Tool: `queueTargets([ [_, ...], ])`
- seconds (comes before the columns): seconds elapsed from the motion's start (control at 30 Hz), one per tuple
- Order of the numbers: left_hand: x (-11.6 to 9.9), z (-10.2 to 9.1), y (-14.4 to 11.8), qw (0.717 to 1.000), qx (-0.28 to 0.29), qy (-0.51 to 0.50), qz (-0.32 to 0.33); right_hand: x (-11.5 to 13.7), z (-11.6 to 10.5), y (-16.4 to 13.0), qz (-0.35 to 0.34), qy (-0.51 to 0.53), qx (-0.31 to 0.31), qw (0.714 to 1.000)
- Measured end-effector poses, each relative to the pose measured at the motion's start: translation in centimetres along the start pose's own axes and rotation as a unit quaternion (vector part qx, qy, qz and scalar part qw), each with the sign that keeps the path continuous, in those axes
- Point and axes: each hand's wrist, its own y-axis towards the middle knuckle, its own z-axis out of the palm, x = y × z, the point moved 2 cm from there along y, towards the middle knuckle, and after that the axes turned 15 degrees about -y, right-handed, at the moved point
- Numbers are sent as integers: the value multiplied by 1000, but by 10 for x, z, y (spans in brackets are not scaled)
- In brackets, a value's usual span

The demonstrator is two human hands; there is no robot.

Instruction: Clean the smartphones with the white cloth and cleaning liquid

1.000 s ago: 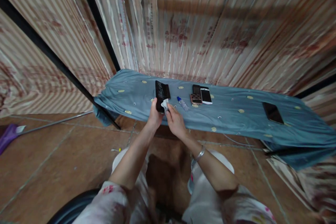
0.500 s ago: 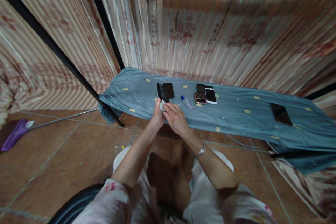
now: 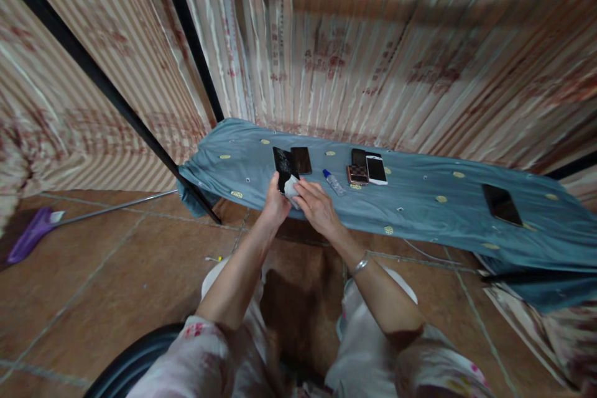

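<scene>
Left hand point(image 3: 275, 205) closed around the lower end of a black phone point(image 3: 283, 168) with cracked glass, held up over the near edge of the bench point(image 3: 420, 205). Right hand point(image 3: 317, 208) pinches a white wipe point(image 3: 292, 187) against the screen's lower part. Phone looks stiff, light, slick and fragile (cracks likely spread under pressure), so best gripped by the side edges. Second dark phone point(image 3: 301, 160) lies just behind, small bottle point(image 3: 334, 181) beside. Versus a second ago: the held phone tilts more face-up and uncovers that second phone.

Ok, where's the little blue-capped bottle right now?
In the head view the blue-capped bottle lies on the blue cloth, just beyond the right hand, left of the checkered phone.
</scene>
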Motion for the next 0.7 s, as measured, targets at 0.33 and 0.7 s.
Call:
queueTargets([
  [0.33, -1, 0, -10, 999, 22, 40, -3, -1, -5, -8, -6, -11, 17, 1000],
  [0.7, 20, -12, -2, 997, 46, 69, 8, 25, -10, -9, -36, -10, 0, 999],
])
